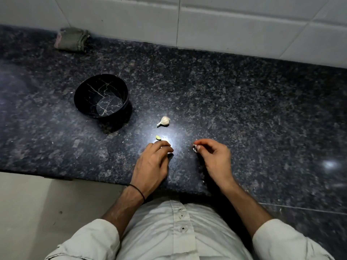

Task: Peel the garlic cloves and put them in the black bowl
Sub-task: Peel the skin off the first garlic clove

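Note:
A black bowl [101, 98] with pale marble veins stands on the dark granite counter, left of centre; I see nothing inside it. A small garlic bulb [164, 121] lies to its right. Just below that lies a single pale-green clove [158, 137]. My left hand [153, 164] rests on the counter with its fingers curled over a pale piece of garlic, mostly hidden beneath them. My right hand [214, 156] pinches a small white bit of garlic or skin [195, 147] between thumb and fingertips, just above the counter.
A folded green cloth [72, 39] lies at the back left against the white tiled wall [206, 21]. The counter's front edge [56, 176] runs close to my body, with a pale floor beyond it at the left. Tiny skin flakes dot the stone.

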